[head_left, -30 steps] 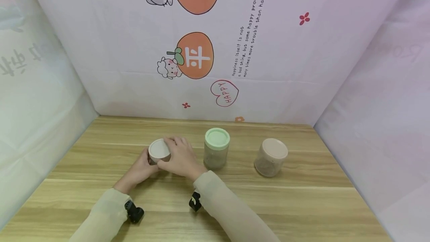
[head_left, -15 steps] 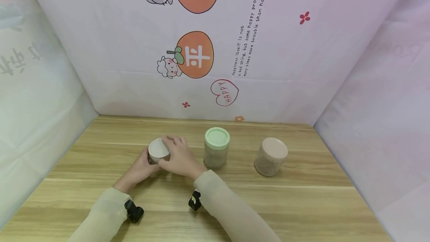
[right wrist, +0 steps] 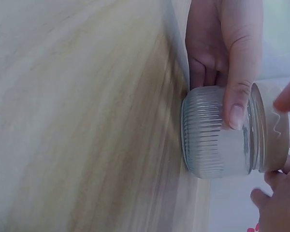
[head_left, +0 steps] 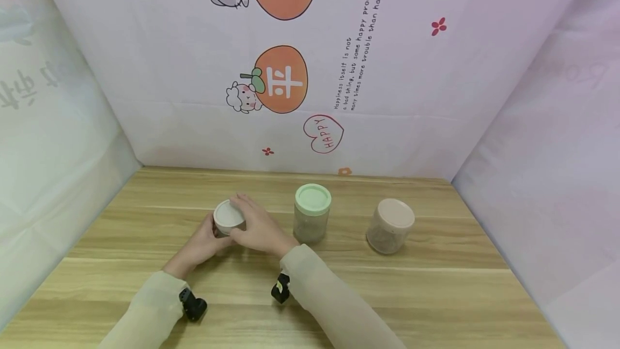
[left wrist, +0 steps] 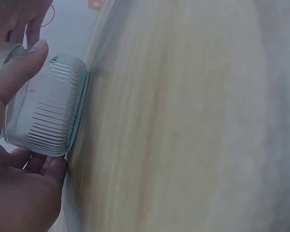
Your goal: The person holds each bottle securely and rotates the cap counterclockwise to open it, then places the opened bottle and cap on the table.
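Observation:
A ribbed clear glass jar (right wrist: 203,140) with a whitish screw lid (head_left: 230,214) stands on the table at the left in the head view. My left hand (head_left: 199,246) grips the jar's glass body, its thumb (right wrist: 237,104) across one side and its fingers round the other. At the lid, my right hand (head_left: 261,229) holds the rim with thumb and fingers. Threads of the jar's neck show just below the lid in the right wrist view. In the left wrist view the lid is mostly out of sight.
A taller jar with a green lid (head_left: 312,198) stands right of my right hand. Farther right is a jar with a beige-pink lid (head_left: 396,213). The wooden table (head_left: 436,295) meets a printed white cloth (head_left: 387,139) at the back, with cloth at both sides.
My right hand's fingers have turned leftward round the lid, so its back fingers show less. My left hand and the jar stay in place, as do the other two jars.

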`<state>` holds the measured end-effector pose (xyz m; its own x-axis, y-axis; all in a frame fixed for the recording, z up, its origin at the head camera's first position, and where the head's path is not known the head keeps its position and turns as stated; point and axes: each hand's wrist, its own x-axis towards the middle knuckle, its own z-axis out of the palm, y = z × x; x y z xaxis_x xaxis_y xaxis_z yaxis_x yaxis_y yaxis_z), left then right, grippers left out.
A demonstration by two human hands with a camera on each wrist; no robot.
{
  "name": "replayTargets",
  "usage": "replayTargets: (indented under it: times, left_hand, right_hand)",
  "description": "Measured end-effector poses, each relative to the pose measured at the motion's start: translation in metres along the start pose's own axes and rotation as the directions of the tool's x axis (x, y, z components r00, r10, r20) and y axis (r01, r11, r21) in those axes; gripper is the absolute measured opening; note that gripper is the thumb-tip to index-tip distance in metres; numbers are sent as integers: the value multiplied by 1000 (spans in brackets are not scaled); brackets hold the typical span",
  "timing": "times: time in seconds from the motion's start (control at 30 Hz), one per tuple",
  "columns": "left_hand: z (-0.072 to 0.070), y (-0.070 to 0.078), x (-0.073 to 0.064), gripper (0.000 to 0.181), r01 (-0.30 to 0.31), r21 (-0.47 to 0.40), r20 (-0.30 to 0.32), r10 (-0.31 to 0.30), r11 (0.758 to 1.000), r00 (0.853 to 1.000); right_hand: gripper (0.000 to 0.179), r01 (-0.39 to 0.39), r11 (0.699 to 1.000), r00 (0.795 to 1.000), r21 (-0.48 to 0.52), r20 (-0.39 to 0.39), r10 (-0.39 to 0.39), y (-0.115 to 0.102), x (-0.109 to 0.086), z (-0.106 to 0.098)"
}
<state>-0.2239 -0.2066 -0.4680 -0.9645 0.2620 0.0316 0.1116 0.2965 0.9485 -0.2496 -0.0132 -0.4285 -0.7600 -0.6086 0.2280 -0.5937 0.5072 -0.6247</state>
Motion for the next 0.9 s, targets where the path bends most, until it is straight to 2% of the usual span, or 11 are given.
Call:
replayTargets:
  times: [0.2, 0.3, 0.4, 0.6, 0.9]
  left_hand:
    - [2, 2, 0, 86, -44, -3, -1, 44, 999, 999]
    - [3, 3, 0, 85, -40, -8, 2, 40, 999, 999]
    - [4, 4, 0, 88, -11, -13, -2, 11, 1000, 1000]
    - [3, 4, 1, 91, 16, -25, -10, -17, 1000, 1000]
    - [2, 1, 1, 91, -7, -26, -5, 7, 1000, 1000]
  right_hand:
    - [75, -47, 997, 993, -59, -109, 40, -3, 0, 7]
    - [77, -88, 990, 982, -108, -175, 68, -5, 1, 9]
    - [82, -133, 982, 972, -131, -213, 104, -6, 1, 9]
    - [84, -162, 972, 970, -169, -207, 126, -4, 0, 6]
    - [82, -117, 970, 982, -213, -168, 81, -1, 2, 6]
